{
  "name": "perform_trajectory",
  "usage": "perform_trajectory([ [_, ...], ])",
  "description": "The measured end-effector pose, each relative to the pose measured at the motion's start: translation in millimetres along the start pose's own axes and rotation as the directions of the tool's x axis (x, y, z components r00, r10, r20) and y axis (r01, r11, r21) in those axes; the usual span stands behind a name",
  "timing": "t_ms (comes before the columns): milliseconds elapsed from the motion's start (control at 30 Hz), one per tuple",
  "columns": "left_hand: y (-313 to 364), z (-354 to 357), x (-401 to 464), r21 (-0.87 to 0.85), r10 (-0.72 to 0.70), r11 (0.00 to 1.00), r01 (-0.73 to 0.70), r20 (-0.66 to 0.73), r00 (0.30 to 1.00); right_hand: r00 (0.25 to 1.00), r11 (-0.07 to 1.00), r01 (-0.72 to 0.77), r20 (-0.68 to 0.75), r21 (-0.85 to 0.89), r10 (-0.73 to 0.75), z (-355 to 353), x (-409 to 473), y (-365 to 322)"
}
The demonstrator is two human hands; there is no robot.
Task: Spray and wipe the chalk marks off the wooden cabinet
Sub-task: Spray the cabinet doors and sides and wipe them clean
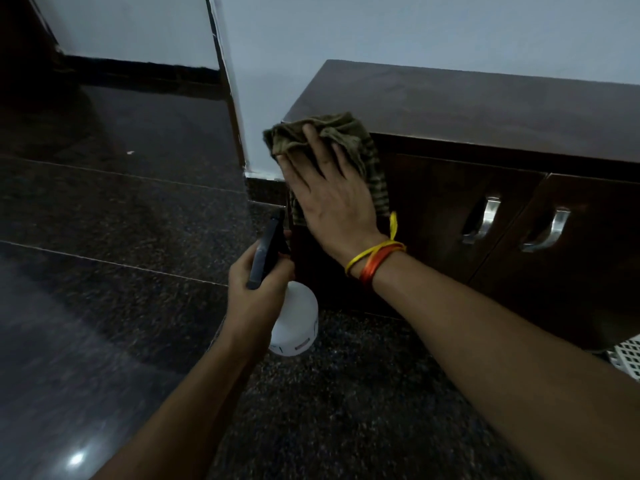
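Note:
A low dark wooden cabinet (485, 109) stands against the pale wall, with two doors and metal handles. My right hand (329, 195) presses a crumpled olive-green cloth (349, 133) flat against the cabinet's upper left front corner, fingers spread over it. Red and yellow threads circle that wrist. My left hand (256, 292) grips a white spray bottle (298, 323) by its dark trigger head (266, 247), held low just left of the cabinet's front, nozzle toward the wood. No chalk marks show on the visible wood; the cloth and hand cover the corner.
Dark speckled polished floor (121, 237) spreads to the left and below. A white wall corner (239, 98) juts out beside the cabinet's left end. Two metal door handles (485, 220) sit to the right. A white lattice object (628, 355) peeks in at the right edge.

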State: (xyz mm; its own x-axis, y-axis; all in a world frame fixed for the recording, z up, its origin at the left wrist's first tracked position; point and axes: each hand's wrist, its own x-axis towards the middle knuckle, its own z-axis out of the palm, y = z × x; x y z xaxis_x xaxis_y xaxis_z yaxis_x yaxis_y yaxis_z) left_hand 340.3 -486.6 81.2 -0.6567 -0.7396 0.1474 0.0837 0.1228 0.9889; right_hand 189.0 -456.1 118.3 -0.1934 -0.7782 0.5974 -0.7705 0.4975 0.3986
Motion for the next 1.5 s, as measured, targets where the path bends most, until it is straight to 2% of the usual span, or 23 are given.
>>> perform_trajectory([
  [133,-1,-1,1,-0.009,0.014,1.0,-0.014,-0.004,1.0,0.999,0.999,0.043,-0.003,-0.016,-0.043,0,0,4],
  [333,1,12,-2,-0.037,0.002,0.999,-0.001,0.033,0.999,0.995,0.995,-0.093,-0.038,-0.033,0.092,5,-54,31],
  [500,-1,27,-3,-0.067,-0.039,0.997,0.044,0.079,0.996,0.978,0.979,-0.203,0.041,-0.009,0.204,18,-108,41],
  [600,0,35,-6,-0.065,-0.03,0.997,0.037,0.106,0.994,0.984,0.988,-0.152,0.095,-0.011,0.152,32,-142,43],
  [733,-1,44,-7,-0.066,-0.038,0.997,0.047,0.131,0.991,0.995,0.998,-0.06,0.075,-0.003,0.06,44,-174,56],
  [867,-3,56,-6,-0.07,-0.04,0.996,0.051,0.152,0.988,0.988,0.986,-0.149,0.057,0.076,0.145,46,-190,67],
  [967,-5,69,-6,-0.08,-0.035,0.996,0.049,0.171,0.985,0.961,0.959,-0.266,0.105,0.098,0.255,42,-202,71],
  [1033,-7,77,-7,-0.088,-0.031,0.995,0.049,0.194,0.98,0.902,0.901,-0.42,0.157,0.107,0.402,38,-211,75],
  [1100,-8,87,-8,-0.091,-0.027,0.995,0.049,0.222,0.975,0.804,0.791,-0.591,0.199,0.158,0.561,32,-219,80],
  [1233,-10,106,-13,-0.103,-0.015,0.994,0.043,0.259,0.966,0.628,0.563,-0.761,0.153,0.322,0.763,20,-227,90],
  [1267,-9,111,-14,-0.107,-0.009,0.994,0.039,0.267,0.964,0.552,0.48,-0.799,0.126,0.361,0.824,17,-226,94],
  [1333,-8,118,-16,-0.11,0.0,0.993,0.032,0.281,0.96,0.33,0.266,-0.861,0.08,0.433,0.941,10,-225,107],
  [1400,-5,125,-18,-0.117,0.004,0.993,0.032,0.295,0.956,0.141,0.11,-0.852,0.023,0.511,0.99,0,-223,124],
  [1433,-4,128,-19,-0.123,0.005,0.992,0.034,0.302,0.953,0.089,0.082,-0.837,-0.013,0.541,0.996,-5,-221,133],
  [1500,-2,133,-20,-0.138,0.009,0.99,0.036,0.315,0.949,0.043,0.075,-0.814,-0.068,0.575,0.997,-15,-217,148],
])
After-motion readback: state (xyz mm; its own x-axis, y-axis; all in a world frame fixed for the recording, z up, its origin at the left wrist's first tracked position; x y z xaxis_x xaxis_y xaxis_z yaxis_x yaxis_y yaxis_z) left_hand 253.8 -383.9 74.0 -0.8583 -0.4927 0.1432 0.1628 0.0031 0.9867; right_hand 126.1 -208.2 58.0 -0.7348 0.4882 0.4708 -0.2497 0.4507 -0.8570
